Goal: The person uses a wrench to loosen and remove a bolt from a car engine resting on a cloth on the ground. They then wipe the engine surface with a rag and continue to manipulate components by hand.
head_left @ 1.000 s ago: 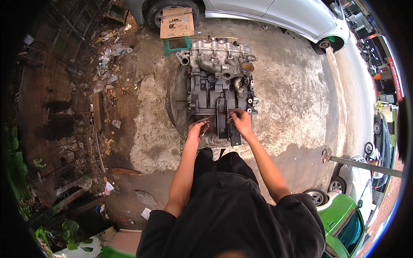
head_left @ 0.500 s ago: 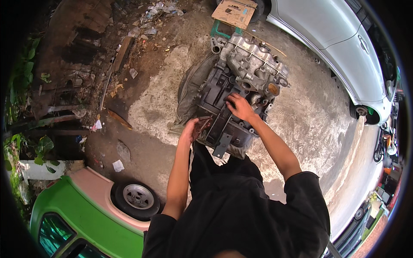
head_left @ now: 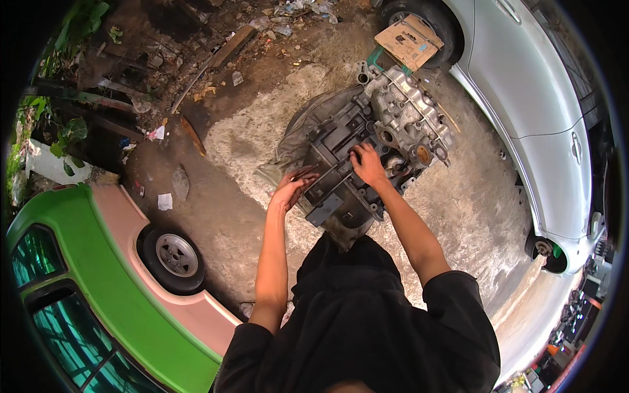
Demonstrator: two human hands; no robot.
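Note:
A dirty grey engine block (head_left: 334,141) lies in front of me, with a lighter cast-metal engine part (head_left: 403,98) joined along its far right side. My left hand (head_left: 288,190) is at the block's near left edge, its palm partly turned up and its fingers stretched out and apart; dark grime covers the fingers. Over the middle of the block, my right hand (head_left: 369,165) has its fingers bent and closed against the surface. Whatever lies under those fingertips is hidden. A flat metal bracket (head_left: 324,209) sticks out at the block's near end.
Dark cloth (head_left: 288,147) lies under the engine on the concrete floor (head_left: 236,144). Cardboard (head_left: 407,42) rests on a green stand beyond it. A silver car (head_left: 524,85) stands right, a green and pink car (head_left: 111,255) lower left. Rubbish and wood (head_left: 229,49) litter the far left.
The whole view has swung, so the engine and both cars appear shifted and turned. My left hand's fingers have spread and straightened at the block's edge. My right hand stays on the block.

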